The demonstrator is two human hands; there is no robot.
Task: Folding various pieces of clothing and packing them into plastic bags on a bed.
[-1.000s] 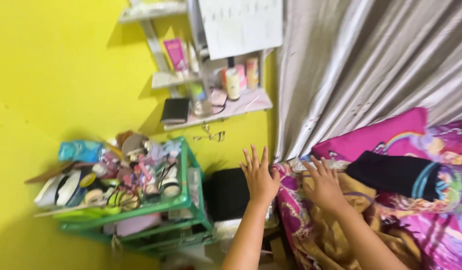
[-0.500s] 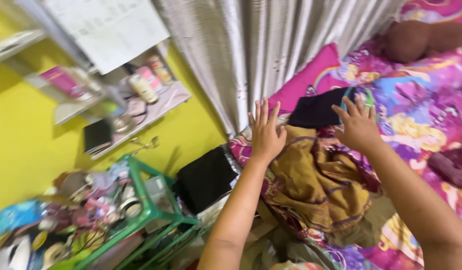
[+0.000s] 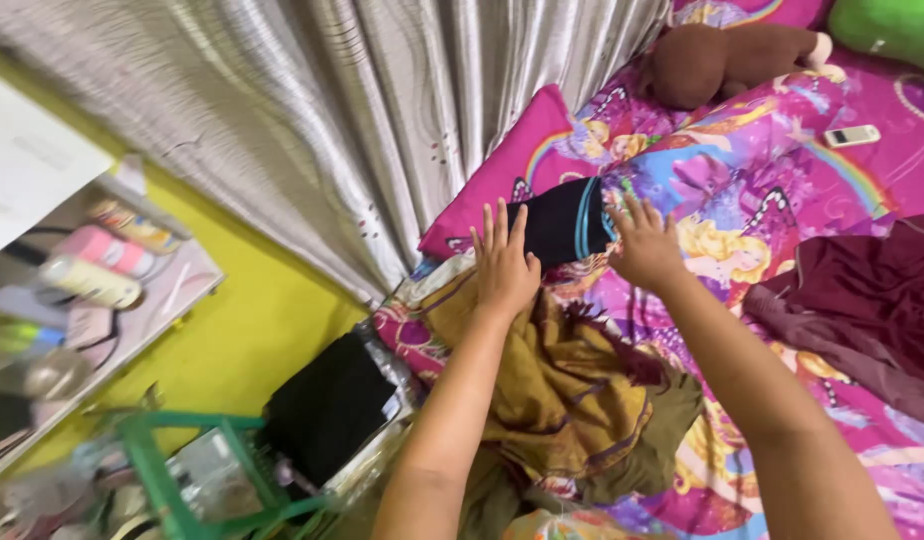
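Nearest, a brown cloth (image 3: 572,400) lies crumpled on the bed (image 3: 782,130). Beyond it both grips are spread flat, holding nothing: left hand (image 3: 504,265) and right hand (image 3: 642,245) flank a dark folded garment (image 3: 562,222). It looks soft and light; its edges seem best to pinch.

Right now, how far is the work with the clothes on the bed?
Done: nothing looks folded or stacked.

In hand: both hands are open and reach the dark folded cloth. The left hand lies flat beside it, over the brown cloth. The right hand touches its striped edge.

Left: the brown cloth is crumpled, and a maroon garment lies loose on the bed.
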